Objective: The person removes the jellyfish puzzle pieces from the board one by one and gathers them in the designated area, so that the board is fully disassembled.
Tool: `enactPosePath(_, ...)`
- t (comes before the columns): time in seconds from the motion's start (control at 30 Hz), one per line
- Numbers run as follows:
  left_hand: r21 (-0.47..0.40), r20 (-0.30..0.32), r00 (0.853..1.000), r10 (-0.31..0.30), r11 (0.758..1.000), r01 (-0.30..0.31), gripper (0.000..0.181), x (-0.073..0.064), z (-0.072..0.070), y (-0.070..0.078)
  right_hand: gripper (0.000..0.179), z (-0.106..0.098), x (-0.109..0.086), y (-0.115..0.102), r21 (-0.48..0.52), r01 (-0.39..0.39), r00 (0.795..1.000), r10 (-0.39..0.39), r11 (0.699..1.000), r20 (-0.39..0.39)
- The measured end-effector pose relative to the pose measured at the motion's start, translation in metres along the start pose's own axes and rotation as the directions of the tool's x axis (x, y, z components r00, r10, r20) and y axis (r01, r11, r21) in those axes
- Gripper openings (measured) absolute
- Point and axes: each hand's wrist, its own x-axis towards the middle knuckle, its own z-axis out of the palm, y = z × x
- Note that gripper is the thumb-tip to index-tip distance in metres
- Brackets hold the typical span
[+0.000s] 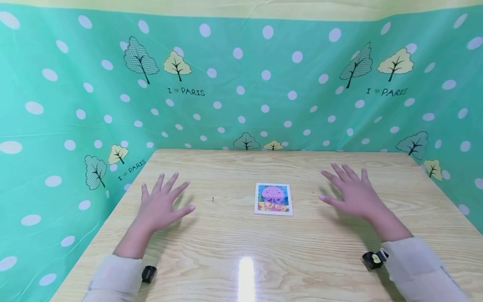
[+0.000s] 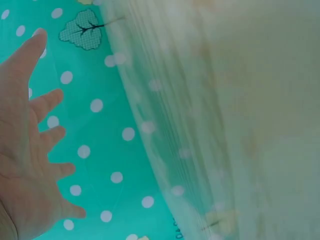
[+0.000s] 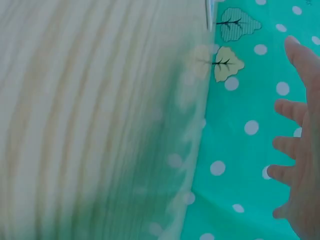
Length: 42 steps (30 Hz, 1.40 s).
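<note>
A square picture card (image 1: 273, 199) with a white border and a pink jellyfish on it lies flat on the wooden table (image 1: 211, 243), between the two hands. To its left, the left hand (image 1: 160, 205) hovers palm down over the tabletop with fingers spread. On the other side, the right hand (image 1: 352, 193) is held the same way, its thumb nearest the card. Neither hand touches the card or holds anything. Both wrist views show spread fingers, the left hand (image 2: 30, 145) and the right hand (image 3: 302, 150), against the green cloth.
A green cloth (image 1: 241, 75) with white dots and printed trees hangs behind and beside the table. A tiny dark speck (image 1: 213, 199) lies between the left hand and the card. Each sleeve has a small black device by it, one left (image 1: 149, 274) and one right (image 1: 372, 260).
</note>
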Motion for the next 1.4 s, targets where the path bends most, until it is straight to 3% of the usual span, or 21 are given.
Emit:
enactPosePath(0.27,-0.125,0.003,1.0,0.007,0.992,-0.007,0.078,0.007,0.004,0.01,0.077,0.0,0.008,-0.012,0.088,0.031,0.999,-0.028,0.996,-0.035)
enactPosePath(0.6,-0.317,-0.023,0.999,0.022,0.948,-0.029,0.075,0.016,0.006,0.025,0.078,0.004,0.018,-0.024,0.251,0.088,0.995,-0.076,0.964,-0.059)
enactPosePath(0.77,-0.416,-0.035,0.999,0.037,0.908,-0.048,0.072,0.021,0.009,0.035,0.079,0.005,0.023,-0.033,0.366,0.055,0.998,-0.053,0.929,-0.017)
enactPosePath(1.0,-0.558,0.003,0.999,0.053,0.828,-0.042,0.068,0.028,0.011,0.051,0.074,0.008,0.032,-0.045,0.439,0.045,0.999,-0.053,0.897,0.005)
enactPosePath(1.27,-0.651,0.029,0.996,0.085,0.758,-0.045,0.066,0.044,0.018,0.072,0.067,0.017,0.045,-0.054,0.53,0.064,0.996,-0.087,0.845,0.02)
enactPosePath(1.4,-0.687,0.077,0.993,0.089,0.726,-0.011,0.064,0.053,0.024,0.083,0.064,0.021,0.051,-0.06,0.579,0.041,0.995,-0.086,0.814,0.05)
